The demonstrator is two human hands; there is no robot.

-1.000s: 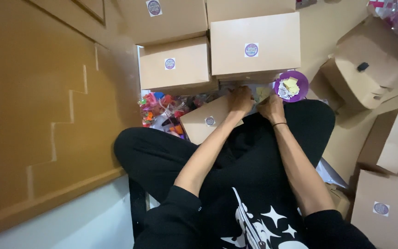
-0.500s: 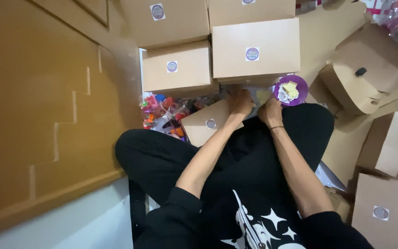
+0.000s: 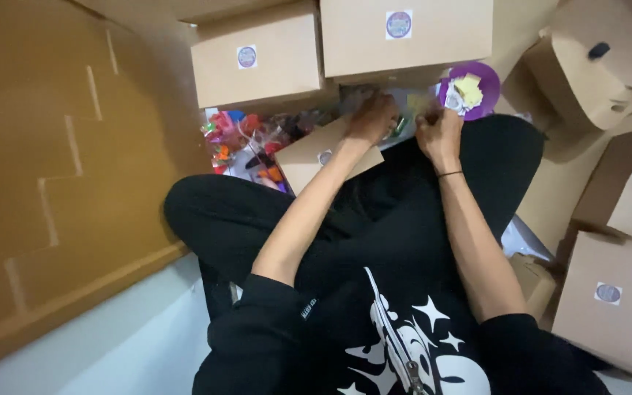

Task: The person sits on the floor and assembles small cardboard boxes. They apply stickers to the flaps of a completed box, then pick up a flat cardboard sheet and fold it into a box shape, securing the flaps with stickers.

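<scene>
I sit cross-legged in black clothes among cardboard boxes. My left hand point(image 3: 371, 117) reaches forward over the flap of a small open cardboard box point(image 3: 314, 155) that rests against my legs, fingers curled down among small items; what it grips is hidden. My right hand point(image 3: 439, 132), with a dark band at the wrist, is closed just below a purple round container point(image 3: 486, 79) holding yellow and white bits. Whether that hand holds anything cannot be made out.
Closed cardboard boxes with round stickers stand ahead point(image 3: 257, 62) point(image 3: 406, 33) and to the right point(image 3: 612, 303). A heap of colourful wrapped items point(image 3: 246, 139) lies left of the open box. Folded cardboard sheets point(image 3: 53, 168) lean at the left; open boxes point(image 3: 594, 66) sit at upper right.
The view has tipped downward a little, so boxes sit higher in frame. Both hands stay at the same spot by the open box and the purple container.
</scene>
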